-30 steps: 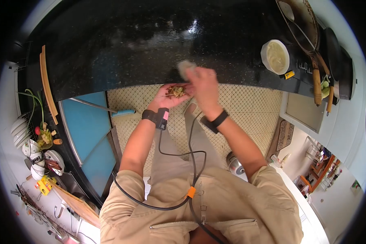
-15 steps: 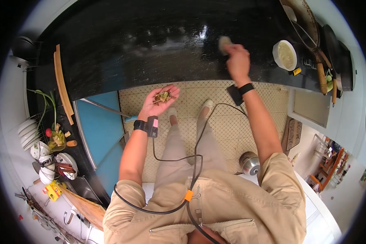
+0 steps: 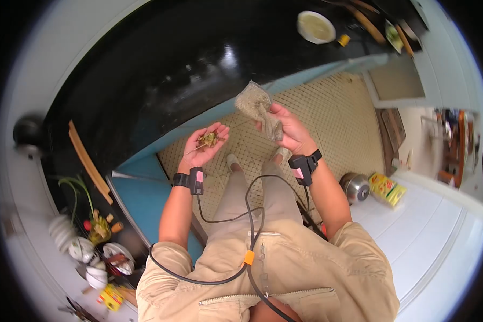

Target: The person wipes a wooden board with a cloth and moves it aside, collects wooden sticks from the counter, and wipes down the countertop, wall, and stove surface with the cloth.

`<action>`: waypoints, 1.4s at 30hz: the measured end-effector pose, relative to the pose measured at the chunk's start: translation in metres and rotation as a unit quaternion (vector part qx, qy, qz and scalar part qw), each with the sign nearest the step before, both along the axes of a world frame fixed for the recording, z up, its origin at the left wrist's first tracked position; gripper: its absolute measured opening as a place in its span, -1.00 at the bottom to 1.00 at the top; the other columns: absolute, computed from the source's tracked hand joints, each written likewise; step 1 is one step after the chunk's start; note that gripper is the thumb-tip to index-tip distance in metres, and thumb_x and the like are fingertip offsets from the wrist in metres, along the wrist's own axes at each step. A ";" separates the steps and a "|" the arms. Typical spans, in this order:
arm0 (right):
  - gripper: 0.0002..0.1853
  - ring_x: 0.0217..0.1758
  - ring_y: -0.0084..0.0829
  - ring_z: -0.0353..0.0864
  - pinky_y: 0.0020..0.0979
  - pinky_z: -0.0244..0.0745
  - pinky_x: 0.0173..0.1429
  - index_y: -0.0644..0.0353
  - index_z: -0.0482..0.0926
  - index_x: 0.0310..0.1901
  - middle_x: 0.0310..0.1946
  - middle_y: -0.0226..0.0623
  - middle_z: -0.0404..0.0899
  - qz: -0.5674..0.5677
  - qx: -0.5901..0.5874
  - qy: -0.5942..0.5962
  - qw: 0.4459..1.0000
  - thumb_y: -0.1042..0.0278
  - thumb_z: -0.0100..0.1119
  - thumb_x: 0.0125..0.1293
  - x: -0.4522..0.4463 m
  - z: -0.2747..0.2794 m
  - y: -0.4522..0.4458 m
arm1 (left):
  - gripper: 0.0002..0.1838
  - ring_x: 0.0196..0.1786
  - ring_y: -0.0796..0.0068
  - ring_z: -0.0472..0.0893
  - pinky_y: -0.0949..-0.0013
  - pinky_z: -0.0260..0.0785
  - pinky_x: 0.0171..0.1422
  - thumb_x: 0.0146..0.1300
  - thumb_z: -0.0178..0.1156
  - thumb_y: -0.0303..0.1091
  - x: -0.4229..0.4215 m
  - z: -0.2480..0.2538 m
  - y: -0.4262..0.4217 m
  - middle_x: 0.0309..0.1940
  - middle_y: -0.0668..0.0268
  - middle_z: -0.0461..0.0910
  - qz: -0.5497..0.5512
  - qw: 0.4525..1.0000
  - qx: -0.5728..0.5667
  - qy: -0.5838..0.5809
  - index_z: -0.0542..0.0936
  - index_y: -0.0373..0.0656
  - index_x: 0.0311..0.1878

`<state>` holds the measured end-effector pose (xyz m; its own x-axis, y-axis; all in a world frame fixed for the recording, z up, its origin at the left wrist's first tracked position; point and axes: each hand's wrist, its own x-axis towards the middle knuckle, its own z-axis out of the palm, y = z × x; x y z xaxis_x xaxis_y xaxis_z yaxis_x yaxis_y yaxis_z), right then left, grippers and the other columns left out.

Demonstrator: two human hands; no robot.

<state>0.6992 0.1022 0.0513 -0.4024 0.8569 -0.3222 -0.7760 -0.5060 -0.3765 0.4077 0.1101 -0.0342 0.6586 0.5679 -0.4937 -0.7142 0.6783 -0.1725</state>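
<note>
My left hand (image 3: 199, 152) is palm up and cupped, holding a small heap of brownish-green scraps (image 3: 208, 139) that look like vegetable trimmings. A thin stalk pokes out of the heap towards the wrist. In my right hand (image 3: 293, 130), a beige woven cloth (image 3: 254, 101) is gripped between thumb and fingers, and its loose end spreads up and to the left. Both hands are held in front of the edge of a shiny black countertop (image 3: 161, 86), over the tiled floor.
Beyond the right hand, a white bowl (image 3: 301, 33) of pale liquid stands on the counter near wooden handles (image 3: 367, 24). Wooden strips (image 3: 88, 163) lie at the left, with vegetables (image 3: 99, 229) and stacked dishes below them. A blue cabinet door (image 3: 150, 196) stands under the counter.
My right hand has come back off the countertop, bringing the cloth towards my body. The left hand still cups the scraps. My view has turned, so the counter appears tilted.
</note>
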 end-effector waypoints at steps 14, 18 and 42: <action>-0.59 0.04 -0.39 0.66 -0.34 0.66 0.06 0.39 0.39 0.28 0.06 -0.16 0.59 -0.415 0.039 0.104 0.903 0.58 0.05 0.41 0.297 -0.020 -0.369 | -0.55 0.40 0.03 0.40 -0.04 0.28 0.51 0.46 -0.03 -0.38 0.445 0.068 -0.117 0.30 -0.01 0.45 -0.396 0.898 0.127 0.141 0.37 -0.42 0.33; -0.55 0.07 -0.44 0.63 -0.37 0.60 0.15 0.40 0.35 0.32 0.14 -0.17 0.54 -0.483 -0.023 0.048 0.874 0.58 0.04 0.41 0.207 0.175 -0.396 | -0.51 0.47 0.02 0.30 -0.03 0.19 0.57 0.46 -0.03 -0.41 0.410 0.247 -0.124 0.35 -0.03 0.38 -0.463 0.868 0.109 0.141 0.29 -0.43 0.39; -0.57 0.00 -0.35 0.68 -0.36 0.64 0.01 0.32 0.40 0.27 0.10 -0.15 0.60 -0.903 -0.240 -0.088 0.345 0.60 -0.04 0.36 -0.036 0.405 -0.405 | -0.64 0.28 -0.15 0.46 -0.11 0.36 0.45 0.39 -0.11 -0.54 0.620 0.319 -0.269 0.15 -0.14 0.47 -0.778 0.626 0.055 0.019 0.41 -0.54 0.17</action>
